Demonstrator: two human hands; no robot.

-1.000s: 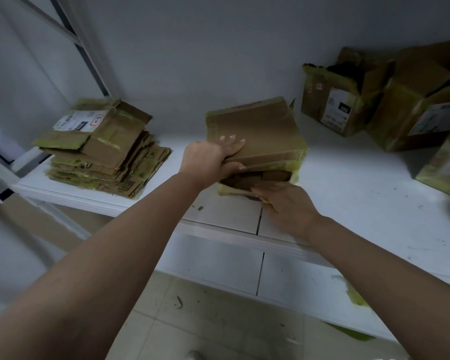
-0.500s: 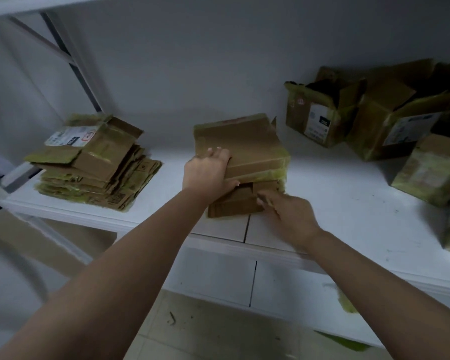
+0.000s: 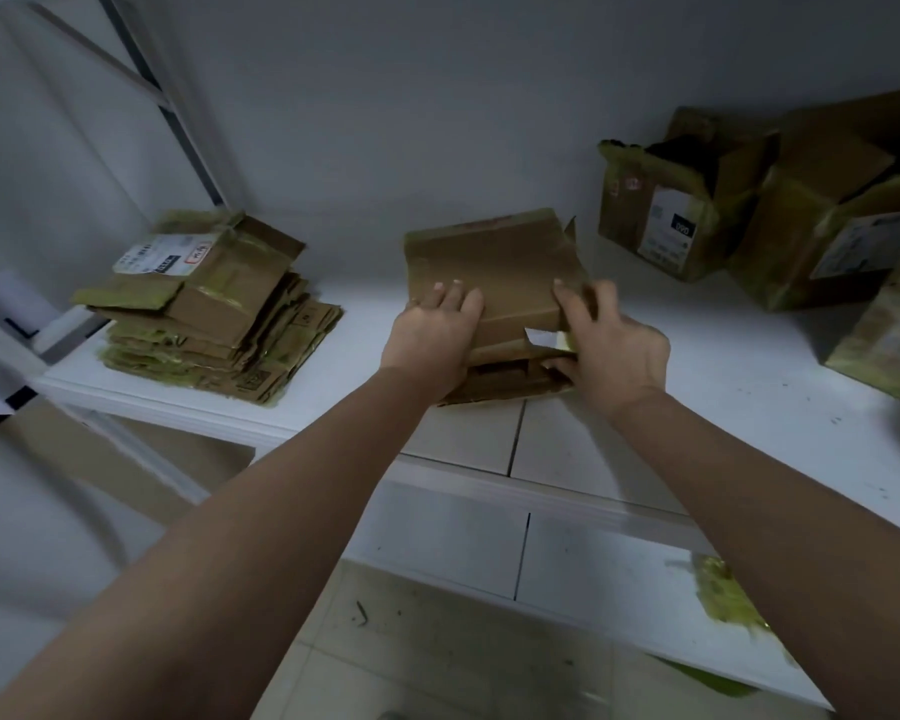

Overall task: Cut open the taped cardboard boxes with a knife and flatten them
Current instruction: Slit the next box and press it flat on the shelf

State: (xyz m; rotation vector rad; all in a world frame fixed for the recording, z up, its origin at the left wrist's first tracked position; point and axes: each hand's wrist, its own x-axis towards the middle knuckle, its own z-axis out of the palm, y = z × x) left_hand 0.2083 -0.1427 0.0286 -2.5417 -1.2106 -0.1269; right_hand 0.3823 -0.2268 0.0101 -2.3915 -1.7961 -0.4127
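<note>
both hands squash the cut box [image 3: 489,272] flat on the shelf [image 3: 749,397].
left hand [image 3: 432,335] presses, fingers straight together; right hand [image 3: 611,345] pinches its edge; finished pile [image 3: 204,314] left of the box.

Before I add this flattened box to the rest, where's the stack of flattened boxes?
In the head view the stack of flattened boxes lies at the left end of the white shelf, left of both hands.

Brown cardboard box [image 3: 489,267], seemingly yellow-green tape; white shelf [image 3: 697,387]; grey wall [image 3: 437,96].
</note>
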